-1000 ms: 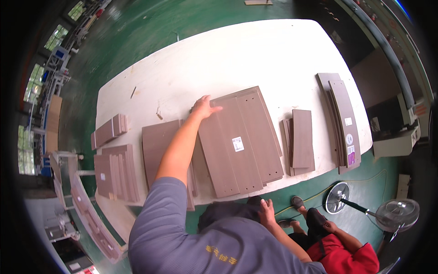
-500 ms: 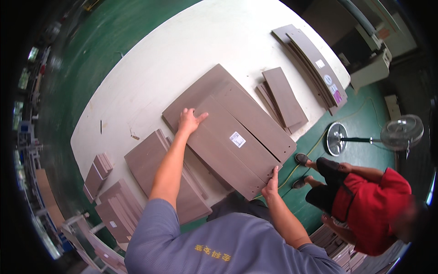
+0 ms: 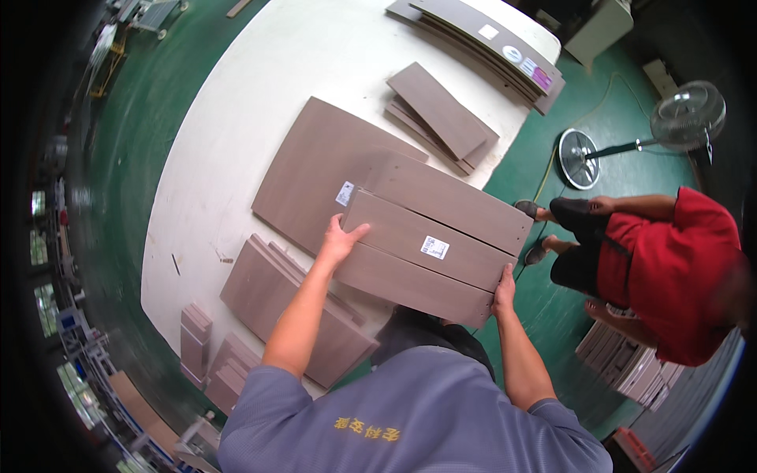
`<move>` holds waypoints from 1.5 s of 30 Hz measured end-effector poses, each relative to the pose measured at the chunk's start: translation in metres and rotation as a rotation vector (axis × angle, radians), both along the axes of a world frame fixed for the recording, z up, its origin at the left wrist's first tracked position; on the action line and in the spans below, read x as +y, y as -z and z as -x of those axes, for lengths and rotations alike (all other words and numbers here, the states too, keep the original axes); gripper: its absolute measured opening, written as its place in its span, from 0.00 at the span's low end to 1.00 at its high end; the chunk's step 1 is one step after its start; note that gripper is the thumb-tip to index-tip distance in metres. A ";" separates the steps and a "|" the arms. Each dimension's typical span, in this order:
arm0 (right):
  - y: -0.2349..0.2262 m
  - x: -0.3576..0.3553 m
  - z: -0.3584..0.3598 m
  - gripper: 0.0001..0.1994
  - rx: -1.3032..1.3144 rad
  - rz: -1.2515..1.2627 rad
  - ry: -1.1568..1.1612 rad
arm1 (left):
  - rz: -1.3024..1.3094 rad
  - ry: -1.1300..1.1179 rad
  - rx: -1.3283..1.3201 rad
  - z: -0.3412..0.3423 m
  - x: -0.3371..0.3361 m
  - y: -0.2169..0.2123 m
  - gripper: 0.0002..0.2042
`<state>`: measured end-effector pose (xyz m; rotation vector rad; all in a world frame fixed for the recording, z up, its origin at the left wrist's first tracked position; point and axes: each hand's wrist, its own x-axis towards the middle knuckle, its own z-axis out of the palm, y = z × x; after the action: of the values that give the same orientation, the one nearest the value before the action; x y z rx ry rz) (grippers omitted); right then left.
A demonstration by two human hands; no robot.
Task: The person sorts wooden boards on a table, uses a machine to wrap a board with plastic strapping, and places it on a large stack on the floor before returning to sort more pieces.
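Three brown wooden boards (image 3: 410, 226) lie side by side like a slatted panel, the middle one with a white label. My left hand (image 3: 344, 239) is closed on their left edge, thumb resting on top. At the opposite end, my right hand (image 3: 504, 292) grips the right edge near small drilled holes. The boards overlap a larger brown panel (image 3: 315, 150) on the white table (image 3: 229, 158), and their right end reaches out past the table's edge. A second white label shows on the large panel beside the boards. Fingers beneath the boards are hidden.
Stacked brown panels (image 3: 292, 303) lie to my left, with smaller pieces (image 3: 195, 331) beyond. Narrow boards (image 3: 441, 110) and long labelled boards (image 3: 481, 39) occupy the far side. A person in red (image 3: 670, 276) stands at right, near a standing fan (image 3: 579, 158) and stacked boards (image 3: 623, 355).
Both hands have shifted the boards rightward and turned them, uncovering more of the large panel and its label. My view has turned too, and the person in red appears further right and higher.
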<state>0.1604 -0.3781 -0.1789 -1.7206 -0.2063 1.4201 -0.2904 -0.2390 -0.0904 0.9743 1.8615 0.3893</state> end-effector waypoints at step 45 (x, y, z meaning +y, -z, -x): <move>-0.161 -1.154 -0.216 0.40 -0.429 0.020 1.927 | 0.306 1.687 -0.609 -0.945 -0.911 -0.113 0.32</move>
<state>0.3764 -1.5316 -0.0183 -1.2453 0.9938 -0.3697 0.6545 -1.1500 0.0231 1.5745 0.1585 -0.5644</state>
